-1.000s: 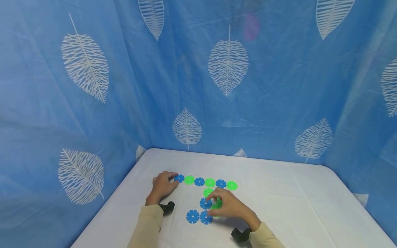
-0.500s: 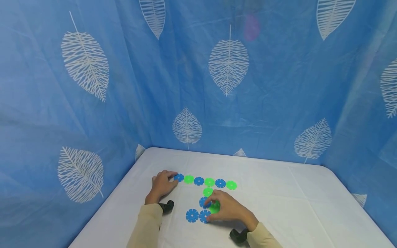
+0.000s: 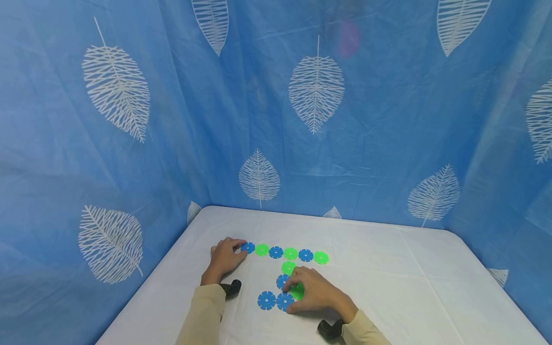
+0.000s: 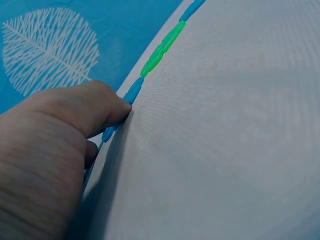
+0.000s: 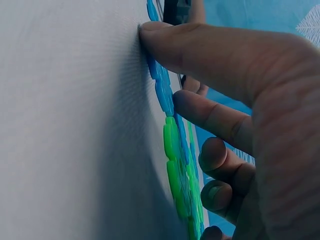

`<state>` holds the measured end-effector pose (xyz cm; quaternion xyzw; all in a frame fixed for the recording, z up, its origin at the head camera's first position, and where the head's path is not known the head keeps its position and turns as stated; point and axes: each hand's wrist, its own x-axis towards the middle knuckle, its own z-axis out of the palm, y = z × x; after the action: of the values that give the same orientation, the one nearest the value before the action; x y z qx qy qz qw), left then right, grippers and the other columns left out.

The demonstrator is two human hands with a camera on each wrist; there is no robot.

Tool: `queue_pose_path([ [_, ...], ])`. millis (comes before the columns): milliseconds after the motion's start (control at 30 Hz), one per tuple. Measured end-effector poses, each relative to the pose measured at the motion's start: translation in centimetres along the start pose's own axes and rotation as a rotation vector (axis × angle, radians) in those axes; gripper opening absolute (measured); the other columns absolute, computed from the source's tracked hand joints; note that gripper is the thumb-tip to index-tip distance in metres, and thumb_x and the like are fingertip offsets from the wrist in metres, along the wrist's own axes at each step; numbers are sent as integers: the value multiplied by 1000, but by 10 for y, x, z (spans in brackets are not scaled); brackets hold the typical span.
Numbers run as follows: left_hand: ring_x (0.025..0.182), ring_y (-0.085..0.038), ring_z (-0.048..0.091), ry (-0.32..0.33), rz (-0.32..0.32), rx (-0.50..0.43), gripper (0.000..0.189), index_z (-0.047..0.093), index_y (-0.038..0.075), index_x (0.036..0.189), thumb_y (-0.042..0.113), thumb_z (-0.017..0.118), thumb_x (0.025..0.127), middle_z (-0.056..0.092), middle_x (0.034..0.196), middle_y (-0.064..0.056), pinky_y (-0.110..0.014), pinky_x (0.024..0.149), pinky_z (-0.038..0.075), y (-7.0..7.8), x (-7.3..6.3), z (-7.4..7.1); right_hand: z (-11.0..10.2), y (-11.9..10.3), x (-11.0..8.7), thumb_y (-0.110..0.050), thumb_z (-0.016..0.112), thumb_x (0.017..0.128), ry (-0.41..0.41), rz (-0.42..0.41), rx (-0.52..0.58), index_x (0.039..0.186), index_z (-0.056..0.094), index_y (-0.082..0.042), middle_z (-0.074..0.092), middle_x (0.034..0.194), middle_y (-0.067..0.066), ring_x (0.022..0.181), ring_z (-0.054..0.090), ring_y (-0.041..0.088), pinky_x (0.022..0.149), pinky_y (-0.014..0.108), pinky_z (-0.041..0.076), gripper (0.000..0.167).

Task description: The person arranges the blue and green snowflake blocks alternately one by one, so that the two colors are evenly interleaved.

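My left hand (image 3: 225,258) pinches the blue snowflake disc (image 3: 248,247) at the left end of a row of alternating blue and green discs. In the left wrist view, the thumb lies at the edge of this blue disc (image 4: 134,91). My right hand (image 3: 316,290) holds the nearest blue snowflake disc (image 3: 283,302) between thumb and index finger, flat on the table. Left of it lies another blue disc (image 3: 266,300). A green disc (image 3: 297,291) is partly hidden under the right hand. Beyond are a blue disc (image 3: 282,281) and a green disc (image 3: 288,268).
A white cloth covers the table (image 3: 388,278). Blue curtains (image 3: 371,143) with white leaf prints stand behind it and at the sides. Dark curved pieces (image 3: 330,329) sit by both wrists.
The right hand's thumb and index finger have shifted slightly toward me, the index finger moving from the middle blue disc to the nearest one's far edge. The left hand stays still.
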<state>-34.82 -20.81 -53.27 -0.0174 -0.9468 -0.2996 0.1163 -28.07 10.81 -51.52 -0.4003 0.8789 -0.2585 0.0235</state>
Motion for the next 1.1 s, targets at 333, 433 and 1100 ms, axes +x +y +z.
queue_pose_path([
  [333, 110, -23, 59, -5, -5, 13, 36, 73, 27, 121, 35, 72, 85, 69, 114, 0, -42, 84, 32, -2, 0, 0, 4, 0, 1, -58, 82, 72, -4, 0, 0, 106, 74, -38, 57, 97, -19, 91, 48, -3, 85, 26, 42, 41],
  [433, 110, -23, 59, -9, -9, 12, 37, 73, 27, 121, 35, 72, 85, 69, 115, -1, -42, 84, 32, -3, -1, 1, 6, 0, 0, -60, 81, 72, 0, 3, -13, 106, 74, -38, 56, 96, -20, 90, 47, -3, 84, 25, 41, 41],
  [1100, 110, -23, 59, -10, -2, 15, 37, 73, 27, 121, 35, 72, 85, 68, 115, -1, -43, 85, 32, -2, 1, 0, 5, -7, 1, -53, 84, 70, 19, 17, -27, 101, 73, -37, 58, 95, -21, 94, 50, -3, 90, 33, 41, 37],
])
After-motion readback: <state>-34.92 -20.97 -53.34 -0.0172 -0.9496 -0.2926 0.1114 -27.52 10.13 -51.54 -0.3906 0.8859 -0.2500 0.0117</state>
